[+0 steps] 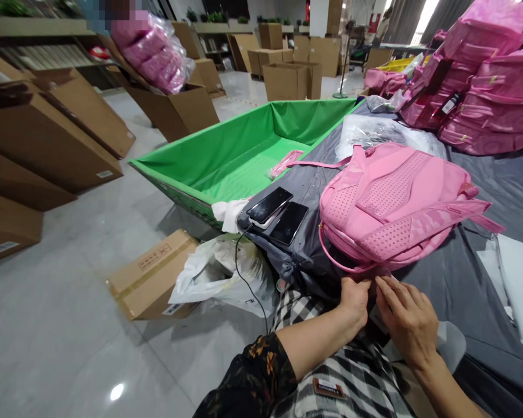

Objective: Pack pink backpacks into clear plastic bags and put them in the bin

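Note:
A pink backpack point(394, 203) lies on its front on a table covered with grey cloth point(466, 278), straps up. My left hand point(354, 299) and my right hand point(407, 316) meet at the backpack's near edge. Both pinch something small and clear there; I cannot make out what it is. Two dark phones point(279, 213) lie side by side at the table's near left corner, with a black cable hanging down from them.
A green-lined bin point(239, 154) stands left of the table. A cardboard box point(150, 276) and a white plastic bag point(218, 276) lie on the floor. Bagged pink backpacks point(483, 75) are piled at the far right. Cartons point(47, 139) line the left.

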The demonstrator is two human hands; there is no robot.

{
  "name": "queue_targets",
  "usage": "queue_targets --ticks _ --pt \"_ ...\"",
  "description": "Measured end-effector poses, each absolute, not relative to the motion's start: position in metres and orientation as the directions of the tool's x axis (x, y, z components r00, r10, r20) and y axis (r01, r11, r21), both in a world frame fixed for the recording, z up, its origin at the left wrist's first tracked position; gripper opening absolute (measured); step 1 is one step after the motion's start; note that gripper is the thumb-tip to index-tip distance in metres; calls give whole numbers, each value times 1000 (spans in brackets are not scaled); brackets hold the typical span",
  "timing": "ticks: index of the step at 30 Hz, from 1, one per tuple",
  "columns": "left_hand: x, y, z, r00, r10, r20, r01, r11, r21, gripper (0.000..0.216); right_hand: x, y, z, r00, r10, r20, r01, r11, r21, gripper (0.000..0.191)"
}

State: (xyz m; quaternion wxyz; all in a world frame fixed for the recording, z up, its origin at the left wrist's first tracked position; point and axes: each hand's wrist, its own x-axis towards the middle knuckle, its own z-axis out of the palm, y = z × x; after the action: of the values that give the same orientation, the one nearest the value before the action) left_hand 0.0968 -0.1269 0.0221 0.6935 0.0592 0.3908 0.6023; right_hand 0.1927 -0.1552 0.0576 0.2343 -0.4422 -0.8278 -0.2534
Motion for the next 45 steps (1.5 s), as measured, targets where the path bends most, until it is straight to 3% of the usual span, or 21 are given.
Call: queue_targets --ticks 2,5,8,16,22,25,27,30,32,37,42,45 --pt "102 -123 22 -90 852 -515 -779 261 569 21 192 -150 53 -421 590 689 881 445 158 23" --pt "109 -122 23 -219 813 -539 -769 197 608 20 190 -137 41 -286 564 775 939 326 109 12" --pt "110 -128 22 -280 786 -552 -725 203 658 20 190 -127 29 -266 547 794 944 313 100 6" --pt "97 -140 34 -243 867 -436 -598 220 770 40 200 -136 35 -469 615 634 877 407 254 11" --pt "83 -147 58 -94 967 -236 -484 162 860 34 199 -141 46 -492 683 540 865 451 219 18" --pt "70 -156 60 -74 984 -164 -439 115 891 20 203 -137 43 -405 691 598 881 469 55 12" --pt "65 -157 55 -142 969 -201 -491 108 864 23 205 -134 39 -274 730 627 872 463 -159 13" --pt "65 -152 43 -133 947 -291 -620 150 770 23 207 -132 38 -91 842 531 767 399 -502 25" --pt "69 -149 36 -82 948 -308 -688 169 706 22 207 -132 41 -28 903 428 697 325 -639 31" --pt "81 -153 29 -81 941 -328 -712 175 680 27 203 -133 56 61 954 295 611 198 -766 35" --pt "102 -140 20 74 919 -388 -865 253 434 46 207 -129 63 75 977 201 569 123 -813 34" --pt "110 -132 14 156 926 -344 -887 284 364 48 215 -123 64 39 991 129 559 85 -825 34"
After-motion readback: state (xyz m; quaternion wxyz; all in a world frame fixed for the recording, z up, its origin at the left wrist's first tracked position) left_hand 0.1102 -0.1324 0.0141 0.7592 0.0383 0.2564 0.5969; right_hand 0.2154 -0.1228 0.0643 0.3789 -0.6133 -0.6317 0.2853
